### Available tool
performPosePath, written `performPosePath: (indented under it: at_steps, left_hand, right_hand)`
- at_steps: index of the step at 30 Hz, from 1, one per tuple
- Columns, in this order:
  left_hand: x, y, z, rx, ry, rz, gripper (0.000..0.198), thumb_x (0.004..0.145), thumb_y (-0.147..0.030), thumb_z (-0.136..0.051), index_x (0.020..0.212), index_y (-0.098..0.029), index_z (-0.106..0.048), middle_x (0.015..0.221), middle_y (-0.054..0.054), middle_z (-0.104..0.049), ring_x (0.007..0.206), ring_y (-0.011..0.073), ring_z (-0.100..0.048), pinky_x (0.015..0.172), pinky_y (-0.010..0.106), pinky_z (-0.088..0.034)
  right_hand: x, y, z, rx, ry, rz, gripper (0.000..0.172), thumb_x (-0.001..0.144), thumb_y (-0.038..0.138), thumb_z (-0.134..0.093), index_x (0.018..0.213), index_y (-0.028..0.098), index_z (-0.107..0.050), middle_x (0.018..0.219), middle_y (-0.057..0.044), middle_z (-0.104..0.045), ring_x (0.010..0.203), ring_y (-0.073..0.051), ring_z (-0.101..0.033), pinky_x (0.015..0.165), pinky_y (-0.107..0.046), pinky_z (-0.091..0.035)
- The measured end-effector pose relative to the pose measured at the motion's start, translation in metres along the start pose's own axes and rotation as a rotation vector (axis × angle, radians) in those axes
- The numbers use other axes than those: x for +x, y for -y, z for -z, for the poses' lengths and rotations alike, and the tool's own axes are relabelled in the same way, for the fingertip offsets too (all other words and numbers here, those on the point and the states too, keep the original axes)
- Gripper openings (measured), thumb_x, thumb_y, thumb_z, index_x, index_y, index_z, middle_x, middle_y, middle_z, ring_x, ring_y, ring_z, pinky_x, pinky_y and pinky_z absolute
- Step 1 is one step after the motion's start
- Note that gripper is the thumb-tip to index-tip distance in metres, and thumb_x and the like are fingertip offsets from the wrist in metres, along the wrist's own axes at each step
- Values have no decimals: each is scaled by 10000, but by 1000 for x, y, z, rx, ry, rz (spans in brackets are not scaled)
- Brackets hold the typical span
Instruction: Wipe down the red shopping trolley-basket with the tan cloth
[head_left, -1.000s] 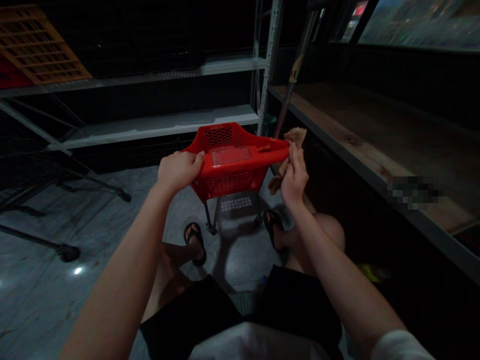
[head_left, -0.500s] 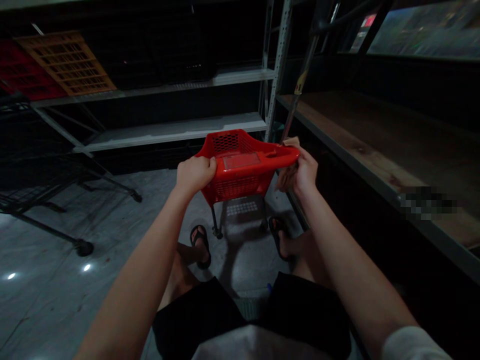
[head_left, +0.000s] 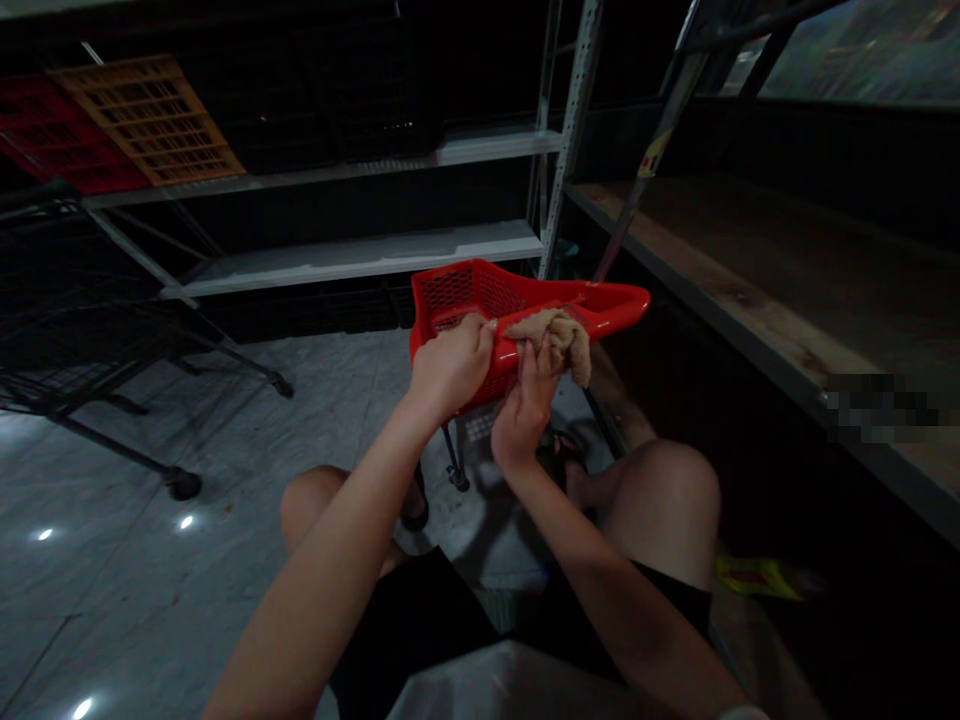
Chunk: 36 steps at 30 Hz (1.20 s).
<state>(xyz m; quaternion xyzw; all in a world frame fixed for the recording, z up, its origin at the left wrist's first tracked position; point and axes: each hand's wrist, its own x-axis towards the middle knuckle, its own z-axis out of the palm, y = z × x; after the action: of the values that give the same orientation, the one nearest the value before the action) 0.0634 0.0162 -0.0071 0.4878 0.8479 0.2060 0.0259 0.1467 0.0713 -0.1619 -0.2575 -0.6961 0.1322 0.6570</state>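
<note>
Toward the metal rack's (head_left: 420, 247) left end sit a red crate (head_left: 71, 140) and a yellow crate (head_left: 154, 120). Rightward, the left hand (head_left: 454, 370) grasps the near bar (head_left: 505, 353) of a red cart (head_left: 551, 291), which stands on the floor (head_left: 247, 540) before the rack's right corner. Just beside, the right hand (head_left: 525, 410) holds a tan cloth (head_left: 561, 340) against that bar.

Orange crate (head_left: 154, 122) beside red crate (head_left: 71, 140)

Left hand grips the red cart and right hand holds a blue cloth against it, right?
No: the head view shows the cloth is tan, not blue. The right hand holds it against the red cart the left hand grips.
</note>
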Motion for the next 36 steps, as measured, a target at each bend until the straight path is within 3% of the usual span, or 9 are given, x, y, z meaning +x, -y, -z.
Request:
performPosePath:
  at_steps: [3,7,12,15,18,23,26,32,36]
  left_hand:
    - [-2,32,11,-173,45,-154,421,1107,-399,-365,1222,-232,-734,1130,70,-820,1037,223,-758,930,321,-557]
    - [-2,79,11,-171,81,-189,541,1079,-480,-362,787,-209,-728,864,58,-782,890,210,-727,918,318,-545]
    - [-6,80,-19,-307,-114,-156,607,1086,-429,-253,604,-238,-567,717,66,-709,831,198,-702,909,326,-539]
    - [-10,67,-36,-354,-259,-65,639,1103,-409,-193,570,-254,-510,660,71,-686,786,195,-706,873,335,-546]
    - [-12,59,-45,-370,-349,9,659,1113,-394,-157,565,-255,-495,662,72,-693,776,185,-712,832,330,-540]
    - [-15,54,-52,-361,-408,31,656,1126,-357,-159,624,-236,-564,742,82,-738,797,180,-723,775,321,-519]
    - [-16,51,-52,-269,-413,61,630,1129,-338,-196,686,-226,-630,794,97,-758,845,196,-733,767,331,-513]
    - [-17,46,-57,-241,-445,-66,682,1139,-332,-173,658,-223,-644,710,72,-734,768,187,-719,861,354,-503]
    - [-15,38,-73,-314,-586,-128,716,1144,-399,-157,603,-228,-594,630,48,-684,693,179,-674,860,367,-478]
  right_hand:
    - [9,-21,19,36,36,116,633,1100,150,-311,1688,374,-386,1673,-68,-503,1620,-229,-370,1309,-600,-357]
    - [43,-61,37,-9,41,48,545,1106,225,-314,1578,294,-576,1593,-84,-588,1569,-244,-457,1292,-597,-391]
    - [91,-89,45,-6,97,-35,489,1025,214,-394,1354,237,-756,1394,-87,-725,1434,-280,-596,1250,-617,-438]
    - [95,-73,50,-67,172,-20,518,998,162,-390,1355,258,-752,1409,-65,-725,1419,-264,-610,1255,-585,-442]
    - [80,-34,56,-100,257,59,531,1015,133,-371,1377,262,-738,1432,-55,-719,1437,-249,-597,1254,-539,-454]
    - [45,32,56,-97,430,210,541,1059,128,-336,1418,267,-716,1423,-48,-729,1437,-237,-599,1257,-507,-452]
    - [42,42,56,-70,509,287,535,1077,138,-317,1443,222,-698,1460,-70,-707,1451,-234,-586,1278,-492,-433]
    - [92,-24,72,-76,579,239,460,1076,217,-415,1443,261,-689,1532,-55,-658,1511,-247,-529,1308,-538,-383]
    - [128,-76,75,-173,539,130,504,1012,171,-439,1436,255,-696,1550,-79,-641,1506,-267,-536,1290,-562,-401]
